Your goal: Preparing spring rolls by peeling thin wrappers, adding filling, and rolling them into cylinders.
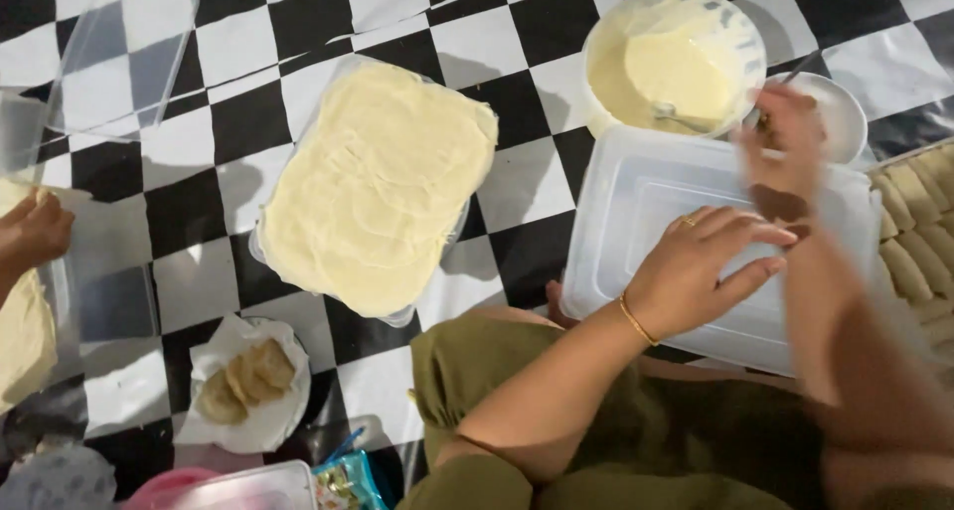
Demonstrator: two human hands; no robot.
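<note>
Lid point(636, 222), clear plastic, lies flat on the checkered floor point(248, 122) in front of the person. Left hand point(696, 271) rests on it, fingers spread and open. Right hand point(785, 137) is blurred above the lid's far edge, pinching a spoon point(686, 120) that dips into the bowl point(676, 58) of pale cream just beyond. A cream-covered tray point(378, 182) sits to the left, well apart. Rolled pastries point(919, 222) lie at the right. Another person's hand point(40, 227) shows at the left edge.
</note>
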